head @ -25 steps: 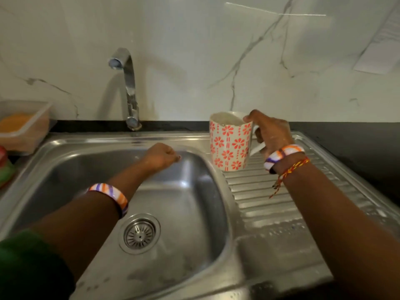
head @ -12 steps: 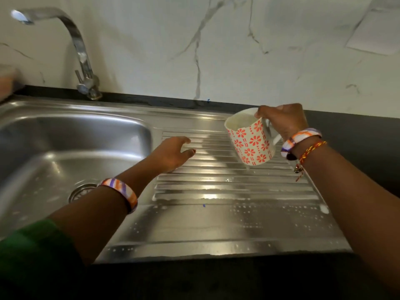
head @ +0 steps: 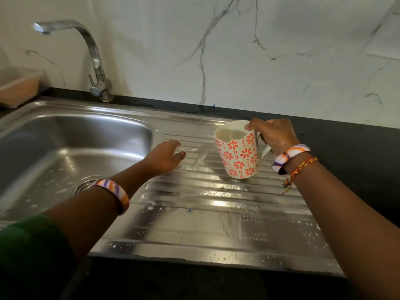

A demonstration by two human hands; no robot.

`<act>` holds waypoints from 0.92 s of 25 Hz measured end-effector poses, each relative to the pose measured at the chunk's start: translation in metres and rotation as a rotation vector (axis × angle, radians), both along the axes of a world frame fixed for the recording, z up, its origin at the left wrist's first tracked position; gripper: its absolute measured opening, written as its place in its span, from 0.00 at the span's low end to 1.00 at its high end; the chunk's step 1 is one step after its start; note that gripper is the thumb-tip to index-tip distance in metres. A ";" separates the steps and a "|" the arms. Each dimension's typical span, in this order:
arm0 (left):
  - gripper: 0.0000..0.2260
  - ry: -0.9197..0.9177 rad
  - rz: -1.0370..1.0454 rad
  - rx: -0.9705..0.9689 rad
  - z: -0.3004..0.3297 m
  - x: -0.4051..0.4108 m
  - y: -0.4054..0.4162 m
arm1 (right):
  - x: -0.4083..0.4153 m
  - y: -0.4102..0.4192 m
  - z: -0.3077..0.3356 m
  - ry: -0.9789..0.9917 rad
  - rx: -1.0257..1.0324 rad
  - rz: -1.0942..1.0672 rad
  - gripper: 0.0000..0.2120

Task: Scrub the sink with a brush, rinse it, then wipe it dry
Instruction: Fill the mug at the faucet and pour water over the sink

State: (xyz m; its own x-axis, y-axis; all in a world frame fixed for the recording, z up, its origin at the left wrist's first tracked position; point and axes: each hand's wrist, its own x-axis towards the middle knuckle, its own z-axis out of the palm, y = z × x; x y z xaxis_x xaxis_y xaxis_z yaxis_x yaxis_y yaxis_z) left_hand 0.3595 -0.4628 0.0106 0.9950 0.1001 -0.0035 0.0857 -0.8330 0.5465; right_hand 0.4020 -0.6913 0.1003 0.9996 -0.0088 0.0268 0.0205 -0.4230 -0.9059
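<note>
A steel sink (head: 71, 135) fills the left, with a ribbed drainboard (head: 216, 204) on its right. My right hand (head: 275, 137) grips the handle of a white mug with red flowers (head: 239, 154), tilted left above the drainboard. A thin stream of water (head: 201, 159) pours from its rim onto the ribs. My left hand (head: 166, 156) rests flat on the wet ribs just left of the stream, fingers spread. Soap foam specks dot the basin and the drainboard's front. The drain strainer (head: 84, 185) is partly hidden by my left wrist.
A curved chrome tap (head: 91, 53) stands at the back, its spout pointing left. A clear plastic box (head: 19, 85) sits at the far left on the black counter (head: 346, 144). A marble wall rises behind. The counter's front edge runs along the bottom.
My view and both hands shifted from the basin to the drainboard. The mug tipped further left and water now pours out. My left hand went from above the basin to lying on the ribs.
</note>
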 end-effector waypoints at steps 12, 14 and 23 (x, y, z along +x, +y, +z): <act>0.26 0.058 -0.141 0.012 -0.008 0.054 -0.038 | 0.043 -0.042 0.008 -0.029 0.223 -0.228 0.12; 0.26 0.058 -0.154 0.044 -0.006 0.061 -0.056 | 0.057 -0.059 0.015 -0.048 0.207 -0.224 0.14; 0.26 -0.026 0.048 0.087 -0.006 0.110 -0.144 | 0.136 -0.141 0.025 -0.091 0.005 -0.001 0.15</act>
